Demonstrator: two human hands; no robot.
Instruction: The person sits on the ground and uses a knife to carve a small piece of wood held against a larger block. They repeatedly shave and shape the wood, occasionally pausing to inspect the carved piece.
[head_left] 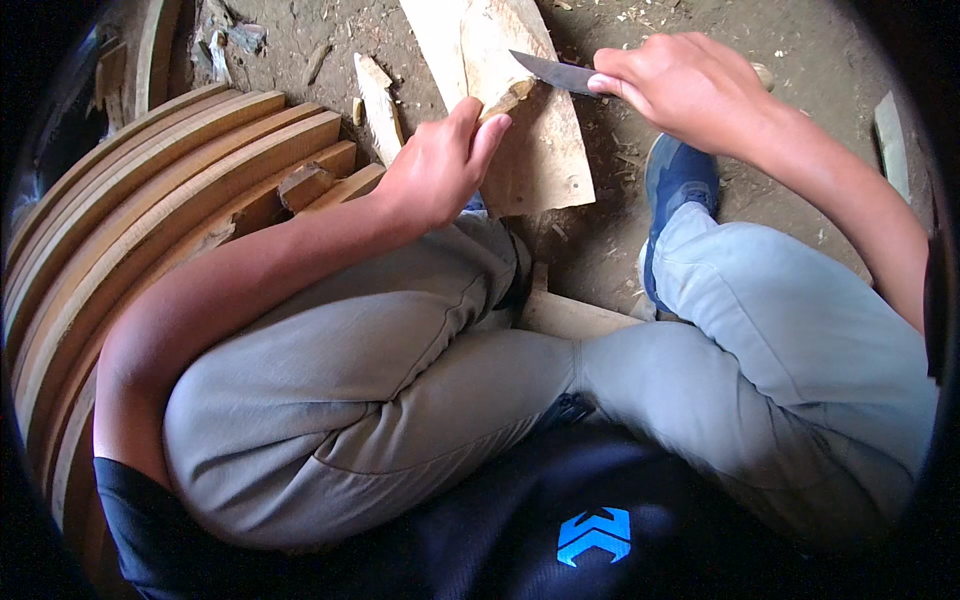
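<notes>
My right hand (690, 88) is closed round the grip of a knife (556, 76), whose dark pointed blade reaches left over a pale wooden board (550, 160). Closed as well, my left hand (436, 160) holds a small, rough piece of wood (514, 97) with its end angled up toward the blade. Blade and wood piece lie close together; a small gap seems to part them. The board slants away between my feet, with small holes near its near edge. My fingers hide the knife's handle and the lower part of the wood piece.
Long wooden strips (180, 170) are stacked along my left side. A split pale offcut (380, 108) lies on the dirt floor left of the board, among shavings and chips. My blue shoe (683, 180) rests right of the board. Another plank (575, 315) lies between my legs.
</notes>
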